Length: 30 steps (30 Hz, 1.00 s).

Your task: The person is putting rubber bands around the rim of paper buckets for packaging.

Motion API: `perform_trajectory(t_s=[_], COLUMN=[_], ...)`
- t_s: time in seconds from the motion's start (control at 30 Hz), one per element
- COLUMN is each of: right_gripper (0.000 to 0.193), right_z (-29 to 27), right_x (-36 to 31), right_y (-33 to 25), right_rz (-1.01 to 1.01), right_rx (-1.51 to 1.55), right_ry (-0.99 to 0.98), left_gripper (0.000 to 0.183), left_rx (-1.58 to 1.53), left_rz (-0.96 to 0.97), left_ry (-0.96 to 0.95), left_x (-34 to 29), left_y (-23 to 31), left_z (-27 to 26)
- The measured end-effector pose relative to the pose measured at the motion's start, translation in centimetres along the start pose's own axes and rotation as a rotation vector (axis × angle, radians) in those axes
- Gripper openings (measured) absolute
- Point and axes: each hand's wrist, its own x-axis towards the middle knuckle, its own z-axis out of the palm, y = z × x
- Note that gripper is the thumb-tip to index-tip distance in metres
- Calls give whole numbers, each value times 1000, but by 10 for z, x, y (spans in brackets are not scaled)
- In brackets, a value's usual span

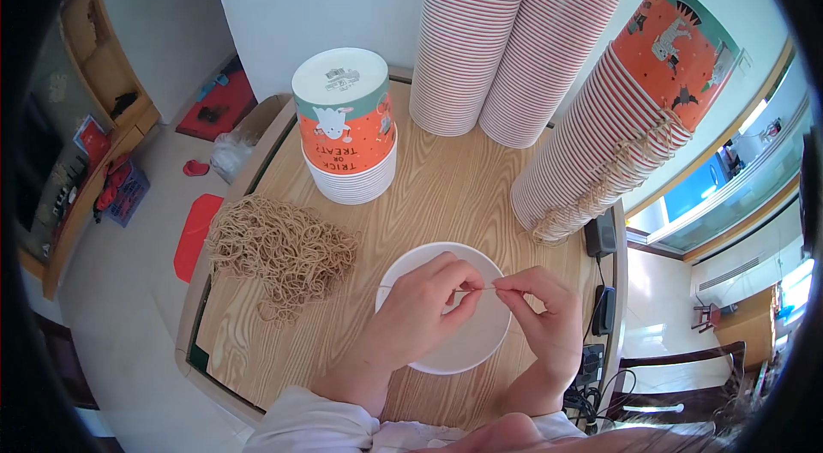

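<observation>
A thin tan string (485, 288) is pinched between the fingertips of my left hand (429, 303) and my right hand (546, 316), which nearly meet. Both hands are over a round white tub (459, 356), partly covered by my left hand; I cannot tell whether its open end or base faces up. On the table to the left lies a tangled heap of tan string (283, 249). Behind the tub, a short stack of orange and green patterned paper buckets (347, 132) stands upside down.
Tall nested stacks of paper buckets (467, 33) rise at the back, against the wall. Another leaning stack (600, 127) at the right has tan string loops (613, 174) along its side. Black adapters and cables (591, 367) line the right edge of the wood-grain table (429, 196).
</observation>
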Motion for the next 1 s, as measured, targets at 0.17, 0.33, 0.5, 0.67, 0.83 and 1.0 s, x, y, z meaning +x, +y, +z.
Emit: perform_trajectory(t_s=[0.17, 0.33, 0.5, 0.67, 0.83, 1.0], right_gripper=[14, 12, 6, 8, 25, 27], right_z=[2, 1, 0, 0, 1, 0], right_x=[0, 0, 1, -4, 1, -2], right_y=[4, 1, 2, 7, -3, 0], right_rz=[-81, -81, -175, 4, -141, -224], right_rx=[-27, -25, -122, -15, 102, -14], right_ry=[-8, 22, -24, -8, 111, 85], left_gripper=[13, 12, 9, 9, 9, 8], left_rx=[-215, -132, -115, -108, -210, -247], left_rz=[-114, -10, 8, 68, 45, 21], left_ry=[-65, 66, 123, 123, 183, 105], left_x=[0, -2, -4, -3, -4, -5], left_y=[6, 0, 2, 1, -1, 2], left_z=[3, 9, 9, 10, 13, 8])
